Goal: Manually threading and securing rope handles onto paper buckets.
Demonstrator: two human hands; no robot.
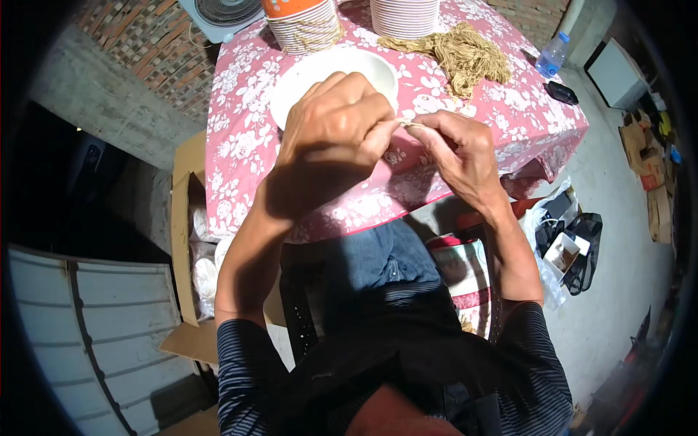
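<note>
Above the near part of the table, a short piece of pale twine (408, 123) runs between the fingertips of both hands. My left hand (336, 125) is closed, its thumb and index finger pinching one end, with the back of the hand turned up. From the other side my right hand (459, 147) pinches the twine between thumb and fingers. A white round basin (291, 78) sits behind my left hand, which hides much of it. Farther back on the right lies a loose heap of tan twine (476, 59).
A pink flowered cloth (243, 145) covers the table. At its back stand an orange-topped stack of bowls (302, 30) with twine beside it, and a pale stack of bowls (404, 18). A plastic bottle (552, 55) and black object (561, 93) are at right. An open carton (182, 240) stands left.
</note>
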